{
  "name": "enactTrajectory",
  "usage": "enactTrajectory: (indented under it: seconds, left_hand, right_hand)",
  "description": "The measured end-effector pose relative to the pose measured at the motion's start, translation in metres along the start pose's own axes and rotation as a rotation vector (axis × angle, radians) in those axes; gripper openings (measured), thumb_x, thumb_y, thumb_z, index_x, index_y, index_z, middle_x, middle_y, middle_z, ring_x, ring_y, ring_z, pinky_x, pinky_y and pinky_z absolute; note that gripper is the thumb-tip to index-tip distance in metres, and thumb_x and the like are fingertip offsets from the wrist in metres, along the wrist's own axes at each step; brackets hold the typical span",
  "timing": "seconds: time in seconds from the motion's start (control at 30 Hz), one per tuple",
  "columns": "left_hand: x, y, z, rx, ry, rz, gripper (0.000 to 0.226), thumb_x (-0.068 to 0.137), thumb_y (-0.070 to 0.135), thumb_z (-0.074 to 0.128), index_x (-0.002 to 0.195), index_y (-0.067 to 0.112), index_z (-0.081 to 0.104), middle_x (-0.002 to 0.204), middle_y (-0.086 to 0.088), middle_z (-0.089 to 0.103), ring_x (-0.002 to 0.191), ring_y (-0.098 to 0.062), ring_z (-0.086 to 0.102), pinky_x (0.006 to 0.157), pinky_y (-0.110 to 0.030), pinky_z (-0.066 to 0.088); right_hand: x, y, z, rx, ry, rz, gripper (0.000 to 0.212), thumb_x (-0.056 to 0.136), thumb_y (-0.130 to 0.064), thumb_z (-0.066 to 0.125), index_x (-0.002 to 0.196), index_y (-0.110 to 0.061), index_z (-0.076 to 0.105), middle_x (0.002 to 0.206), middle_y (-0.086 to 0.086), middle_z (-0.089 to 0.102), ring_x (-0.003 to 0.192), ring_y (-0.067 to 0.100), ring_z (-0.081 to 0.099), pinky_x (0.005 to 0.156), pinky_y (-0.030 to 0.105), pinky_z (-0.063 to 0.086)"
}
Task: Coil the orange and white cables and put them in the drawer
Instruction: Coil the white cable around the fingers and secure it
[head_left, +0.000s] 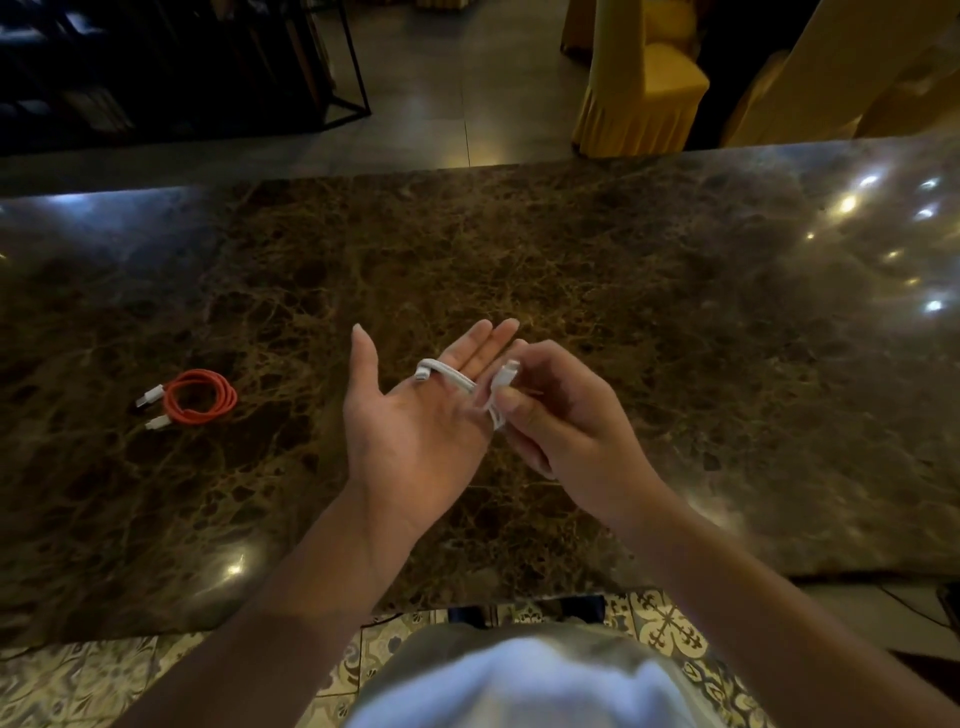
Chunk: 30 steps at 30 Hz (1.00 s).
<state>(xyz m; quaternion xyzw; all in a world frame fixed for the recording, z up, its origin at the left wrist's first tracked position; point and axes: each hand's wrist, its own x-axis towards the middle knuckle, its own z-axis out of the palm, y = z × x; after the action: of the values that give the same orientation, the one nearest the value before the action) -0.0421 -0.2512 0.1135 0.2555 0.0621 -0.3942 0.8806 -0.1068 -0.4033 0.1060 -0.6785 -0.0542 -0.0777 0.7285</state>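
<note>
The orange cable (200, 399) lies coiled in a flat ring with white plugs on the marble table (571, 270), left of my hands. My left hand (410, 421) is held palm up above the table's middle, fingers straight, with the white cable (449, 375) wound around the fingers. My right hand (561, 415) sits right beside it and pinches the white cable's plug end at the fingertips. No drawer shows in this view.
The table is dark brown veined marble with bright light reflections at the right. Beyond its far edge stand yellow-covered chairs (644, 83) and a black metal frame (343, 78). Patterned floor tiles (665, 623) show below the near edge.
</note>
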Motion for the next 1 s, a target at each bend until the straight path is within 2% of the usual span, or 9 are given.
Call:
enactTrajectory:
  seconds: [0.07, 0.13, 0.33, 0.5, 0.6, 0.7, 0.8, 0.9, 1.0]
  left_hand:
    - [0.001, 0.002, 0.004, -0.022, 0.041, 0.022, 0.103, 0.094, 0.082, 0.031, 0.157, 0.001, 0.034, 0.157, -0.024, 0.048, 0.15, -0.038, 0.041, 0.127, -0.048, 0.026]
    - [0.003, 0.008, 0.009, -0.082, 0.092, 0.012, 0.104, 0.095, 0.08, 0.035, 0.156, -0.003, 0.034, 0.155, -0.03, 0.048, 0.148, -0.043, 0.041, 0.125, -0.052, 0.028]
    - [0.002, 0.016, 0.023, -0.22, 0.128, -0.041, 0.11, 0.095, 0.074, 0.045, 0.146, -0.023, 0.031, 0.147, -0.051, 0.038, 0.145, -0.06, 0.032, 0.126, -0.059, 0.02]
    - [-0.004, -0.018, 0.018, 0.114, 0.125, -0.057, 0.108, 0.093, 0.084, 0.029, 0.158, -0.002, 0.03, 0.157, -0.028, 0.045, 0.149, -0.04, 0.04, 0.12, -0.05, 0.033]
    - [-0.009, -0.029, 0.028, 0.32, 0.074, 0.056, 0.11, 0.087, 0.088, 0.029, 0.161, 0.007, 0.027, 0.162, -0.016, 0.043, 0.152, -0.031, 0.039, 0.125, -0.045, 0.027]
    - [-0.009, -0.028, 0.042, 0.537, 0.022, 0.212, 0.122, 0.073, 0.093, 0.047, 0.162, 0.011, 0.03, 0.168, -0.004, 0.036, 0.157, -0.02, 0.031, 0.128, -0.041, 0.02]
    - [-0.008, -0.035, 0.043, 0.755, -0.054, 0.309, 0.115, 0.076, 0.093, 0.046, 0.159, 0.015, 0.031, 0.172, 0.003, 0.025, 0.159, -0.006, 0.018, 0.13, -0.032, 0.012]
    - [-0.006, -0.035, 0.036, 0.842, -0.09, 0.342, 0.111, 0.078, 0.093, 0.042, 0.158, 0.016, 0.033, 0.172, 0.006, 0.024, 0.158, -0.002, 0.017, 0.125, -0.02, 0.02]
    - [-0.005, -0.036, 0.031, 0.839, -0.15, 0.311, 0.117, 0.078, 0.093, 0.042, 0.163, 0.015, 0.025, 0.172, 0.01, 0.024, 0.157, -0.001, 0.019, 0.125, -0.021, 0.021]
  right_hand:
    - [-0.002, 0.001, 0.007, 0.121, 0.066, 0.047, 0.012, 0.103, -0.007, 0.057, 0.109, 0.003, 0.057, 0.071, -0.004, 0.057, 0.047, 0.006, 0.046, 0.043, 0.016, 0.038]
    - [-0.007, 0.002, 0.015, -0.024, 0.086, -0.051, 0.008, 0.102, -0.004, 0.059, 0.108, 0.001, 0.059, 0.078, -0.012, 0.06, 0.057, -0.001, 0.052, 0.052, 0.014, 0.042]
    - [-0.029, 0.003, 0.005, -0.434, 0.034, -0.259, 0.017, 0.101, -0.012, 0.063, 0.113, -0.001, 0.067, 0.097, 0.004, 0.074, 0.075, 0.002, 0.065, 0.068, 0.018, 0.049]
    - [-0.026, -0.008, -0.017, -0.542, -0.002, -0.271, 0.01, 0.098, -0.009, 0.067, 0.106, -0.003, 0.065, 0.086, -0.012, 0.064, 0.068, -0.002, 0.058, 0.062, 0.014, 0.046]
    - [-0.023, -0.008, -0.02, -0.174, 0.144, -0.018, 0.01, 0.102, -0.011, 0.064, 0.101, -0.001, 0.06, 0.076, 0.003, 0.061, 0.055, 0.014, 0.052, 0.046, 0.028, 0.044]
    - [-0.018, -0.01, -0.004, 0.723, 0.309, 0.438, 0.015, 0.104, -0.019, 0.053, 0.098, -0.005, 0.058, 0.071, 0.004, 0.048, 0.04, 0.004, 0.037, 0.031, 0.016, 0.032]
    - [-0.019, -0.009, 0.005, 1.022, 0.407, 0.563, 0.021, 0.107, -0.019, 0.046, 0.093, -0.006, 0.056, 0.069, 0.002, 0.054, 0.033, 0.005, 0.036, 0.027, 0.013, 0.029]
    - [-0.025, -0.009, 0.006, 0.777, 0.453, 0.499, 0.019, 0.105, -0.017, 0.053, 0.094, -0.006, 0.063, 0.071, 0.005, 0.052, 0.04, 0.004, 0.038, 0.032, 0.016, 0.033]
    - [-0.027, -0.007, 0.0, 0.189, 0.508, 0.287, 0.013, 0.099, -0.02, 0.067, 0.097, -0.008, 0.072, 0.075, 0.006, 0.063, 0.053, 0.008, 0.052, 0.044, 0.022, 0.042]
